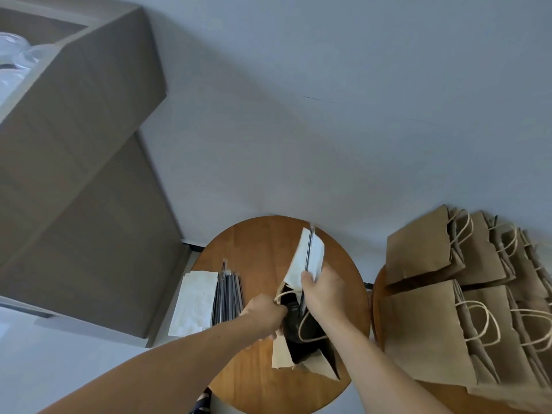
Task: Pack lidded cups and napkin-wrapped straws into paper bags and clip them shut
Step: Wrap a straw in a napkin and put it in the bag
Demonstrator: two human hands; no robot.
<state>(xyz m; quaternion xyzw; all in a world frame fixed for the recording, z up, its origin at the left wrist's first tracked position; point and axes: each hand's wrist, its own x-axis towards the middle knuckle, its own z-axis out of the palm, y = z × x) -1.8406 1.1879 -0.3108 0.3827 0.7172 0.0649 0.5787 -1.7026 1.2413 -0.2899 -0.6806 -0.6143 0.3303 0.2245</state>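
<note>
An open brown paper bag [313,364] stands on the round wooden table [260,252]. My left hand [264,316] grips the bag's left rim and holds its mouth open. My right hand [324,291] pinches a napkin-wrapped straw [309,253]; the straw's lower end dips into the bag's mouth and the white napkin sticks up above my fingers. Something dark lies inside the bag [294,324]; I cannot tell whether it is a cup.
A stack of white napkins [195,300] and a bundle of dark straws [227,297] lie on the table's left side. Several filled paper bags with handles [433,333] stand on a second table at right. Tall cardboard boxes [83,180] rise at left.
</note>
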